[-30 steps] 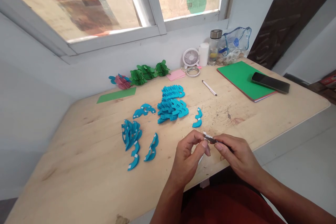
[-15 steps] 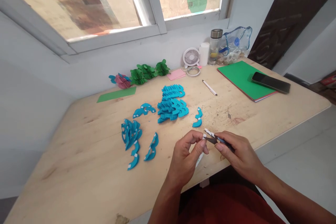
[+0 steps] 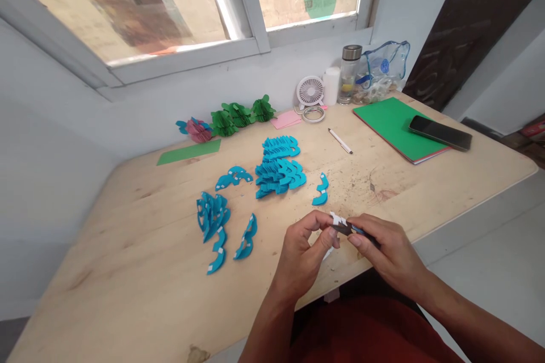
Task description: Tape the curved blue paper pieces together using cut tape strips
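Note:
In front of me, over the near part of the table, my left hand (image 3: 304, 249) pinches the end of a white strip of tape (image 3: 327, 253), most of it hidden by the fingers. My right hand (image 3: 385, 241) is closed around dark scissors (image 3: 344, 228), whose blades lie together at the left fingertips. Small white bits (image 3: 337, 219) cling along the upper blade. Just beyond the hands lies a curved blue paper piece (image 3: 320, 190) with white squares on it. More blue pieces (image 3: 213, 216) with white squares are at the left, near a single folded one (image 3: 246, 238).
Stacked blue paper cutouts (image 3: 279, 173) occupy the table's middle. Along the wall stand green paper shapes (image 3: 238, 115), a small fan (image 3: 310, 92), a tape roll (image 3: 313, 114) and a bottle (image 3: 348, 76). A pen (image 3: 340, 140), green sheets (image 3: 392, 127) and a phone (image 3: 440, 133) lie right.
The scissors' blades, apart before, have come together at my left fingertips. The white bits on the upper blade have shifted down with it. Both hands have hardly moved.

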`<state>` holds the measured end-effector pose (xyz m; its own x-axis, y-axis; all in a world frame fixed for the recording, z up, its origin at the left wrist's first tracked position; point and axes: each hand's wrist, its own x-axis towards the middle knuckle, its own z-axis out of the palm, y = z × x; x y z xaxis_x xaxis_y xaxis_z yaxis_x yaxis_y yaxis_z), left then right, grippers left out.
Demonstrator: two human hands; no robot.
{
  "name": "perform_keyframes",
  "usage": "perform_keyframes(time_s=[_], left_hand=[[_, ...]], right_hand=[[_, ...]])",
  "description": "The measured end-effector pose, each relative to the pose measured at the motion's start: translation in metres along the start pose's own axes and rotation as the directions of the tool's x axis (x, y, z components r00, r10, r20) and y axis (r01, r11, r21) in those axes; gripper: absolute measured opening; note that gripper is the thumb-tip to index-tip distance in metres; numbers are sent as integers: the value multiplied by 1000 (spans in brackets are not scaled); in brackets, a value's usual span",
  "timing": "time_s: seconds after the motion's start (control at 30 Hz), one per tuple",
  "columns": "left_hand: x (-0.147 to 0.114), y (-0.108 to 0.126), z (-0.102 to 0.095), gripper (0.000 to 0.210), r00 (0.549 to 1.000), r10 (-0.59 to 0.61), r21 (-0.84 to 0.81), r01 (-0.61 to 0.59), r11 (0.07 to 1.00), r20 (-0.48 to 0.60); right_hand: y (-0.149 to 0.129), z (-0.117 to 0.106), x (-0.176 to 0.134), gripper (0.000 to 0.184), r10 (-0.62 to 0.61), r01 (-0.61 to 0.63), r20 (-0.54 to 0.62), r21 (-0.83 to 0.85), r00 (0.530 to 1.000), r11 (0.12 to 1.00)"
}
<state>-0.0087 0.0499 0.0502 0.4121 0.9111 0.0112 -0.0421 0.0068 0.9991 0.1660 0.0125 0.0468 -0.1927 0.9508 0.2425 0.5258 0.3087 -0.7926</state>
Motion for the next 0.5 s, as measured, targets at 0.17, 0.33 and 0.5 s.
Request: perform_keyframes(time_s=[0.17,0.33,0.5], left_hand=[[-1,1,0,19,1000,-7,26,7,1000,21],[1,0,2,20,999,-20,25,19,1000,38],[1,-3,1,19,998,-29,44,27,999,50]], right_hand=[[1,1,-1,22,6,-6,-11,18,1000,1000],[2,2,-3,19,-22,20,-70,-30,997,999],[9,1,-5,20,-59,38,-124,-164,991,986]])
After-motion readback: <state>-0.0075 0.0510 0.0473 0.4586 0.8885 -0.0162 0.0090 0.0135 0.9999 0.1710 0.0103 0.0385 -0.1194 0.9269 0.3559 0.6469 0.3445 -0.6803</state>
